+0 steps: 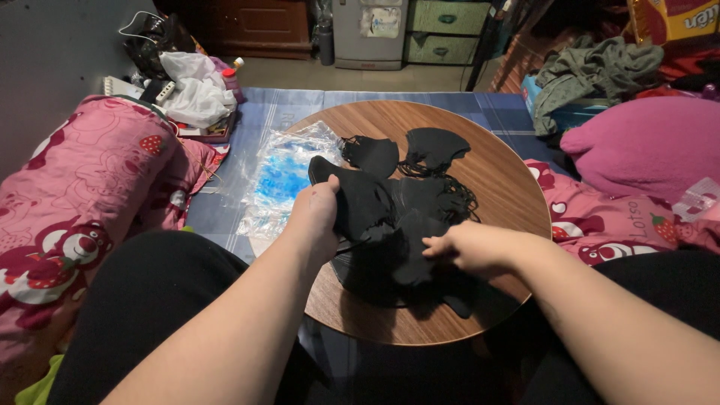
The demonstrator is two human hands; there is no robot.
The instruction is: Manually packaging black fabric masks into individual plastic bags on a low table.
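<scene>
Two bare hands work over a round wooden table [510, 180]. Left hand [319, 214] grips one black face mask [360, 199]; right hand [469, 247] pinches the black mask pile [405, 255]. Two separate masks [373, 155] lie beyond. One clear, blue-tinted plastic package [281, 176] sits at table's left edge.

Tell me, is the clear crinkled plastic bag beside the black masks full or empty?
Empty, it seems: the clear plastic bag lies flat and crumpled, half on the round wooden table.

Black masks [390, 217] on a brown wood-grain table [510, 180], beside a pink strawberry-print blanket [90, 187]
</scene>
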